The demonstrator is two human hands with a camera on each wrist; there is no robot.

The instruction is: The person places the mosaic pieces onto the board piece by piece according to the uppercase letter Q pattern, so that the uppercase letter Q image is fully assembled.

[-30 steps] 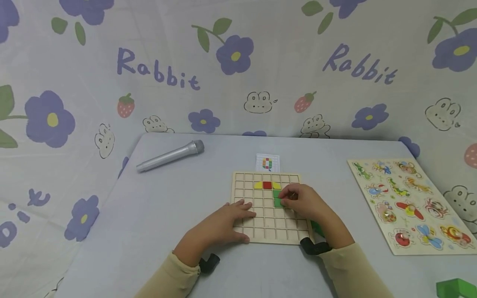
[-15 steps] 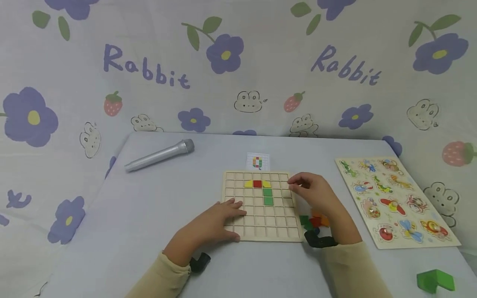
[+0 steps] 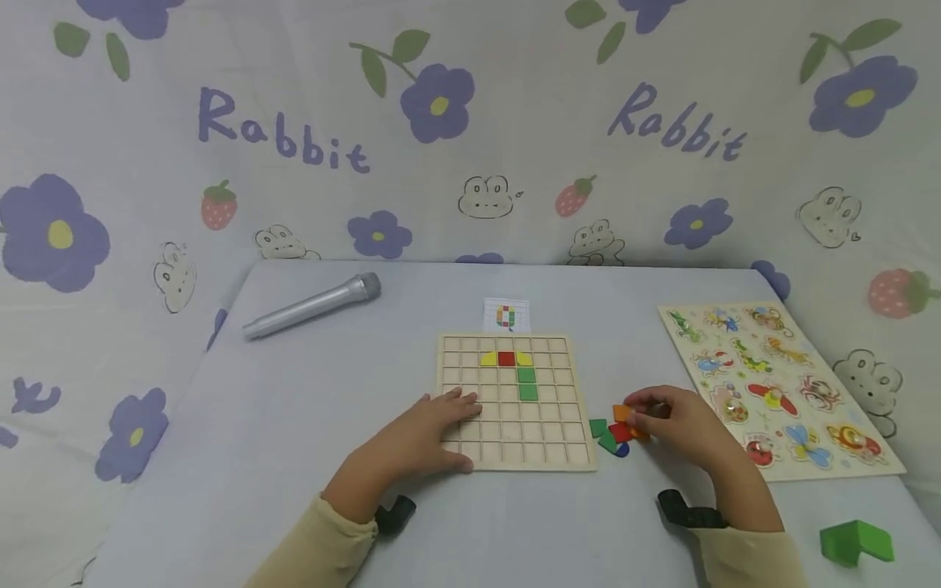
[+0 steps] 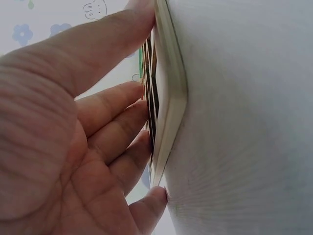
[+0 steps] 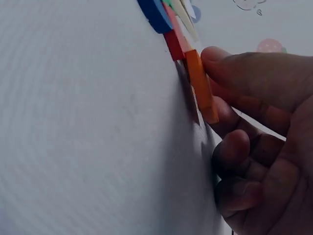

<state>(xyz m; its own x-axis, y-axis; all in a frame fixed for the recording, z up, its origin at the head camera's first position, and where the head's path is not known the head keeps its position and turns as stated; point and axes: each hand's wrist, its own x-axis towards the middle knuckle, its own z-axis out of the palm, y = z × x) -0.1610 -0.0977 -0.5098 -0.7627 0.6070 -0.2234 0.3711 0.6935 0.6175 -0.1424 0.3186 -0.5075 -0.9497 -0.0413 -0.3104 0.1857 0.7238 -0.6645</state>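
Observation:
My left hand (image 3: pixel 430 437) lies with spread fingers over the left edge of a wooden grid board (image 3: pixel 515 445); the left wrist view shows its fingertips (image 4: pixel 139 110) at the board's side. Set in the grid are two yellow tiles (image 3: pixel 488 359) with a red square (image 3: pixel 506 359) between them, and two green squares (image 3: pixel 527 384) below the right one. Right of the board, my right hand (image 3: pixel 680 420) pinches an orange tile (image 5: pixel 198 81) between thumb and finger, at a small pile. That pile also has green tiles (image 3: pixel 599 428), a red tile (image 3: pixel 620 433) and a blue piece (image 5: pixel 155 14).
A small card (image 3: pixel 506 315) with a coloured tile pattern lies behind the board. A silver toy microphone (image 3: pixel 312 307) is at the back left. An insect puzzle board (image 3: pixel 787 392) sits at the right, with a green block (image 3: pixel 856 541) nearer the front.
My right hand has moved from the green squares on the board, back to the right and down to the tile pile. The left hand stays on the board. The view has shifted slightly.

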